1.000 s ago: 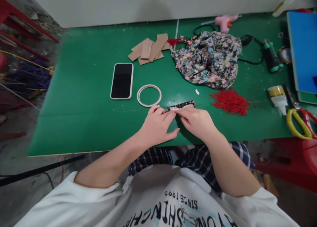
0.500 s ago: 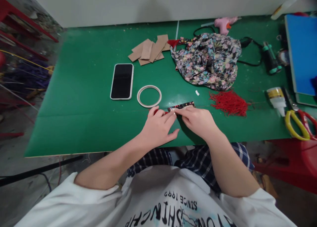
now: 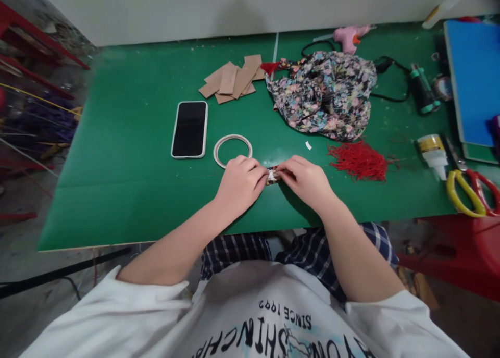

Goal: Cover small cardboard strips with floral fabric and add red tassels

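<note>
A small piece of dark floral fabric (image 3: 272, 182) with a white patch on it lies between my hands near the table's front edge. My left hand (image 3: 241, 183) is closed on its left end, fingers together. From the other side, my right hand (image 3: 302, 180) pinches the fabric between thumb and fingers. Most of the piece is hidden under the fingers. Just behind my left hand lies a roll of narrow white tape (image 3: 215, 152), partly covered by the fingers. Beyond my right hand is a tiny white scrap (image 3: 308, 145).
On the green table (image 3: 128, 191) are a phone (image 3: 190, 129), cardboard strips (image 3: 238, 82), a floral cloth heap (image 3: 324, 97) and red threads (image 3: 359, 161). A pink glue gun (image 3: 350, 37), a glue bottle (image 3: 433, 152) and scissors (image 3: 466, 191) lie to the right.
My left hand has drawn its fingers in and now grips the fabric's left end. My right hand has gone from pressing with a finger to pinching. The white patch shows between them.
</note>
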Demonstrator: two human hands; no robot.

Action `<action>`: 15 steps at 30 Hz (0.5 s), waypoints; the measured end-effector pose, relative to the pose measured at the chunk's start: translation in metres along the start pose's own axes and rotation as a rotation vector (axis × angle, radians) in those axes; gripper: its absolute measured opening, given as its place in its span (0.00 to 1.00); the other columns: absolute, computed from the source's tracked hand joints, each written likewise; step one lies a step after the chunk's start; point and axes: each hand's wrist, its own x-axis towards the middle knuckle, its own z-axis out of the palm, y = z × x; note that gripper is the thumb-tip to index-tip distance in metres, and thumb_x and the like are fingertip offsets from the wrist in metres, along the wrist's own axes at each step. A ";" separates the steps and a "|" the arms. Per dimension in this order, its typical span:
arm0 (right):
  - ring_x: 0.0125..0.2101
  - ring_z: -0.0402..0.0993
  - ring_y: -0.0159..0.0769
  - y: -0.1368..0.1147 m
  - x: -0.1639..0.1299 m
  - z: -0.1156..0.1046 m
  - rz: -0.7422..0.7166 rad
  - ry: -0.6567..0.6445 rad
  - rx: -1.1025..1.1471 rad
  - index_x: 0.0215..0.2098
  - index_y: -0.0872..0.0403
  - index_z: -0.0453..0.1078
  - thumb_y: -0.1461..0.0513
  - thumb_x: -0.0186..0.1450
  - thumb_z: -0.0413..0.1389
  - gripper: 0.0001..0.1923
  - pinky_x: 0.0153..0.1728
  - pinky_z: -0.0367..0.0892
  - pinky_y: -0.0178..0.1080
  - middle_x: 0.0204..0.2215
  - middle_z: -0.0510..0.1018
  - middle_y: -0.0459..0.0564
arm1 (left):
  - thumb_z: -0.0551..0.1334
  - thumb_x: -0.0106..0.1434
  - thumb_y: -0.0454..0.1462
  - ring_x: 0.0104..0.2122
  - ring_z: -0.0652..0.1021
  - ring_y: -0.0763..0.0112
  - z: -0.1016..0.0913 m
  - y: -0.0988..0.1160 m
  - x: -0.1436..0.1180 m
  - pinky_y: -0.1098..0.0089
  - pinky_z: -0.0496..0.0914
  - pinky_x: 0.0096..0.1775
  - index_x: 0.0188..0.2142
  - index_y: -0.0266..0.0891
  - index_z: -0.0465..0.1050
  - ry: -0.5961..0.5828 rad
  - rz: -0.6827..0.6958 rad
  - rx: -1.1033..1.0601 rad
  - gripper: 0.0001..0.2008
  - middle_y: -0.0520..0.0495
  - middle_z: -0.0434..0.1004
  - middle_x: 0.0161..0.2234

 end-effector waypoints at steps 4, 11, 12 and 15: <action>0.29 0.68 0.28 -0.002 0.002 0.007 -0.026 -0.015 -0.075 0.35 0.54 0.69 0.60 0.65 0.48 0.09 0.27 0.55 0.31 0.32 0.74 0.46 | 0.53 0.64 0.40 0.35 0.67 0.64 0.005 0.001 0.006 0.64 0.60 0.36 0.33 0.38 0.73 -0.013 -0.016 0.026 0.12 0.47 0.72 0.31; 0.28 0.67 0.28 -0.003 0.005 0.007 -0.071 -0.043 -0.149 0.34 0.54 0.69 0.60 0.66 0.46 0.11 0.25 0.52 0.32 0.32 0.73 0.47 | 0.53 0.64 0.40 0.35 0.67 0.64 0.010 0.002 0.004 0.64 0.58 0.34 0.32 0.38 0.72 -0.013 -0.005 0.072 0.12 0.47 0.71 0.31; 0.28 0.67 0.28 -0.004 0.005 0.006 -0.078 -0.057 -0.170 0.34 0.54 0.69 0.60 0.66 0.45 0.12 0.24 0.52 0.32 0.32 0.73 0.47 | 0.53 0.64 0.40 0.35 0.67 0.64 0.010 0.002 0.004 0.64 0.58 0.34 0.32 0.38 0.72 -0.014 0.001 0.079 0.12 0.46 0.71 0.31; 0.27 0.66 0.28 -0.007 0.008 0.002 -0.107 -0.114 -0.257 0.34 0.55 0.69 0.60 0.66 0.44 0.13 0.23 0.49 0.33 0.31 0.73 0.47 | 0.53 0.64 0.40 0.35 0.67 0.63 0.009 0.002 0.004 0.63 0.58 0.34 0.32 0.38 0.72 -0.021 0.017 0.101 0.12 0.46 0.71 0.31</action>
